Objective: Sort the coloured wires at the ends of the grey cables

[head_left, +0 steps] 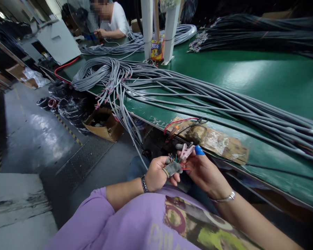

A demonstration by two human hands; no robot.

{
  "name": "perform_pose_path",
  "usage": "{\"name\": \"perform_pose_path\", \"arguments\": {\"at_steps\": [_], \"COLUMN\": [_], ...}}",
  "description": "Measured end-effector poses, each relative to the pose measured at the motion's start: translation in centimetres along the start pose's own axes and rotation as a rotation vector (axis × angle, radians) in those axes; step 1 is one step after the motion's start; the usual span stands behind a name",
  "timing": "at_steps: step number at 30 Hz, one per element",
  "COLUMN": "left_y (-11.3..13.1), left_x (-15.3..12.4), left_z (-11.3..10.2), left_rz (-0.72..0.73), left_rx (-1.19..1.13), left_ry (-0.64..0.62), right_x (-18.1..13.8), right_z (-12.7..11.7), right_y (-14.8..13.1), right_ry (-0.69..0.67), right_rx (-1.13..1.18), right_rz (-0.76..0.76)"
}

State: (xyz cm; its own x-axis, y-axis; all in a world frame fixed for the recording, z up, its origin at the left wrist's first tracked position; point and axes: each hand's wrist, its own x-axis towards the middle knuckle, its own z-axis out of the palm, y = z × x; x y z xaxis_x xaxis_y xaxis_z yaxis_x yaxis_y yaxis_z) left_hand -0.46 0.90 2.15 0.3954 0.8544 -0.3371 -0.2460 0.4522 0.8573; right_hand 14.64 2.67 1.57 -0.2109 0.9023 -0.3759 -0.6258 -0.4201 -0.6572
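With left hand (158,174) curled tight, pinching colored wires (183,166) in front of the cardboard (225,145), already fanned apart, not yet released; with right hand (208,173) loosely cupped, gripping a pink clip (187,152) nearer the cardboard.

Grey cables (219,95) are running lengthwise along the bench (289,83), blocking a low reach; beyond, I'm seeing open green top stretching toward the dark bundle (250,38). Nearer, cardboard (224,146) is lying just past the right hand (205,172).
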Motion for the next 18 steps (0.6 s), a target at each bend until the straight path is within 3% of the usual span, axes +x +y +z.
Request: {"name": "perform_pose_path", "arguments": {"at_steps": [18], "left_y": [-0.33], "left_x": [0.21], "left_z": [-0.15], "left_rz": [-0.034], "left_rx": [0.042], "left_ry": [0.008], "right_x": [-0.04], "right_z": [-0.16], "right_y": [0.01], "right_ry": [-0.011], "right_rx": [0.015], "right_rz": [-0.001]}}
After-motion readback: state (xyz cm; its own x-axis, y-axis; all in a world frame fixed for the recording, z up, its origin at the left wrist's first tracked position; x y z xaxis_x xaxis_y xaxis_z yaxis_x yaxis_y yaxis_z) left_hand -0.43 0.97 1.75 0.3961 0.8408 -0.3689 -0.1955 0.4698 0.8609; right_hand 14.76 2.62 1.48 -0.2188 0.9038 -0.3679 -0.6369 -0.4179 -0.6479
